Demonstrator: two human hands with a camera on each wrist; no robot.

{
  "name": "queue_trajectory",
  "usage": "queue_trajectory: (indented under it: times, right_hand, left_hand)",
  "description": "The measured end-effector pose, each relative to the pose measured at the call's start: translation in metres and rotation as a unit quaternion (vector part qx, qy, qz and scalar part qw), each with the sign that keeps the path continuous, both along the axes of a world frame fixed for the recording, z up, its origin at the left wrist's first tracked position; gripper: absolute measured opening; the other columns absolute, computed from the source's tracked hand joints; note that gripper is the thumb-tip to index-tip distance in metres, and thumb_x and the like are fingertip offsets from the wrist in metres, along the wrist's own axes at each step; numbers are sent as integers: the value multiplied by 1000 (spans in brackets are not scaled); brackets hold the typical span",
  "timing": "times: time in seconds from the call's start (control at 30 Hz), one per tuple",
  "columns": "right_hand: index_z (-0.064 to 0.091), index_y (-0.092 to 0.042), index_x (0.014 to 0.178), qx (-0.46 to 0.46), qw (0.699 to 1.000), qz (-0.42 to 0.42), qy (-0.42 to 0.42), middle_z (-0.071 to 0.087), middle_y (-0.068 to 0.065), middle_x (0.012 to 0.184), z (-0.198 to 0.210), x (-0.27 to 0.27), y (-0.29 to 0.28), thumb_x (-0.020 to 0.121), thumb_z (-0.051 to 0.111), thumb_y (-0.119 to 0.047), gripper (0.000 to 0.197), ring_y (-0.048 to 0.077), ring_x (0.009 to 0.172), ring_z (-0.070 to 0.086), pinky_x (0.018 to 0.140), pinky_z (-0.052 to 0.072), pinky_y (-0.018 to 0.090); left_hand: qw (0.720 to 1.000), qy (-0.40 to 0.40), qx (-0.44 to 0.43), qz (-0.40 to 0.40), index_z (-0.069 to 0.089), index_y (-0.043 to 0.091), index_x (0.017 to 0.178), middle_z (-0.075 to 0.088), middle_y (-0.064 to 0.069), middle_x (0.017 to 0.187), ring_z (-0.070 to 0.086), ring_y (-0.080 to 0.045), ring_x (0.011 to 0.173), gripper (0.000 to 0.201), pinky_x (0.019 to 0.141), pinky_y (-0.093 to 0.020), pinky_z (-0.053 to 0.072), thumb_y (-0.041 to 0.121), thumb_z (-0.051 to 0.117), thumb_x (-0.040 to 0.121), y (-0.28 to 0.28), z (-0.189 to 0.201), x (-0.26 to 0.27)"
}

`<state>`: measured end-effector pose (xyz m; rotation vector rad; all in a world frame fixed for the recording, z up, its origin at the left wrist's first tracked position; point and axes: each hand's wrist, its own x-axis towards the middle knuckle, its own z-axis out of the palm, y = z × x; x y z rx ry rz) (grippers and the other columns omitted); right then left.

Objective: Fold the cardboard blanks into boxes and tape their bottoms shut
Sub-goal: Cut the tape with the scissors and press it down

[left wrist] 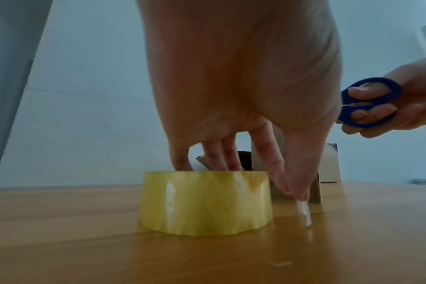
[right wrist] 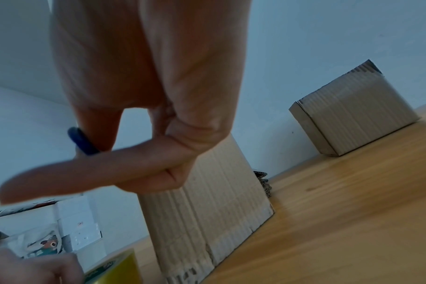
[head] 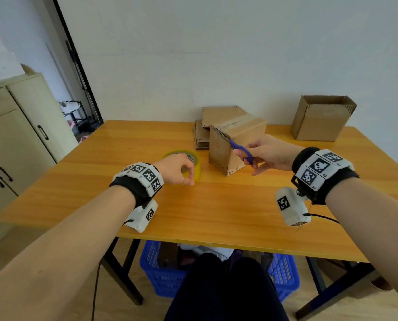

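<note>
The box (head: 236, 144), ribbed cardboard, is being stood taped bottom up at mid-table. Beside it the glossy yellow tape (left wrist: 204, 201) is being steadied by the left hand (head: 178, 169), its loose end pinched. Blue scissors (head: 242, 151) are being gripped by the right hand (head: 271, 154), probably for cutting.

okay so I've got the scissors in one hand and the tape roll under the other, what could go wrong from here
The right hand holds the scissors blades forward near the taped box; a slip could gouge it. The left hand pinches a loose tape end beside the tape roll; it could stick to the table or fold over.
</note>
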<state>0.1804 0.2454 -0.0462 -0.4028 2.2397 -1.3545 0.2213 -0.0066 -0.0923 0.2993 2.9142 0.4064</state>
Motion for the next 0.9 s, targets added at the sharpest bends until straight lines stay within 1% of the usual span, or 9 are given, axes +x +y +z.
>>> queue_trajectory:
  times: [0.13, 0.27, 0.37, 0.47, 0.57, 0.67, 0.73, 0.8, 0.9]
  right_hand:
    - [64, -8, 87, 3, 1000, 1, 1, 60, 2, 70, 1, 1, 0, 87, 65, -28, 21, 10, 56, 51, 50, 52, 21]
    - [64, -8, 86, 5, 1000, -1, 4, 60, 2, 69, 1, 3, 0, 87, 65, -29, 21, 9, 55, 51, 50, 53, 21]
    - [65, -8, 86, 6, 1000, -6, 4, 61, 2, 70, 1, 3, 0, 87, 65, -29, 22, 7, 52, 52, 51, 53, 22]
    - [65, -8, 87, 9, 1000, -6, 1, 61, 2, 70, 2, 3, 0, 87, 66, -29, 22, 6, 50, 53, 51, 53, 22]
    - [65, -8, 86, 13, 1000, -7, 0, 62, 3, 70, 3, 3, -1, 86, 66, -29, 21, 7, 51, 53, 51, 53, 22]
    - [66, -8, 85, 18, 1000, -5, 2, 61, 4, 72, 4, 3, 0, 86, 66, -29, 21, 8, 53, 53, 50, 53, 21]
    - [66, -7, 85, 20, 1000, -4, 4, 61, 4, 72, 4, 2, 1, 86, 67, -29, 22, 9, 54, 53, 49, 52, 21]
    - [66, -7, 84, 24, 1000, 3, 7, 61, 5, 73, 3, 1, 1, 86, 66, -29, 22, 9, 54, 53, 50, 53, 21]
    - [66, -4, 86, 36, 999, 9, 18, 62, 6, 75, 3, 0, 1, 85, 68, -31, 27, 10, 56, 54, 51, 54, 23]
  left_hand:
    - [999, 28, 2, 18, 64, 19, 79, 52, 7, 90, 48, -11, 87, 14, 79, -29, 43, 30, 71, 81, 1, -1, 1]
    - [998, 39, -2, 56, 55, 19, 64, 58, 5, 78, 56, -10, 74, 23, 64, -22, 45, 13, 72, 78, 2, -3, -1]
    - [996, 37, -19, 78, 54, 18, 65, 60, 4, 78, 59, -14, 76, 24, 64, -23, 44, 8, 73, 76, 3, -4, -2]
    - [995, 42, -2, 95, 45, 19, 80, 57, 0, 91, 55, -15, 79, 34, 62, -24, 44, 10, 77, 73, 2, -1, -2]
    - [995, 11, 34, 90, 40, 16, 107, 58, 2, 103, 59, -18, 93, 55, 79, -32, 53, 16, 82, 70, 2, 4, -4]
    - [996, 8, 56, 71, 33, 22, 133, 59, 0, 111, 59, -18, 97, 76, 83, -30, 49, 26, 80, 73, 5, 12, -9]
    - [993, 45, 89, 66, 27, 27, 141, 57, -4, 123, 59, -19, 102, 76, 81, -27, 48, 22, 73, 81, 9, 20, -14]
    - [988, 86, 113, 57, 24, 30, 145, 45, -5, 138, 56, -19, 109, 75, 79, -24, 46, 10, 65, 86, 17, 31, -19]
    - [986, 115, 119, 16, 25, 36, 147, 28, 0, 152, 44, -20, 126, 77, 92, -22, 42, -7, 50, 89, 27, 45, -28]
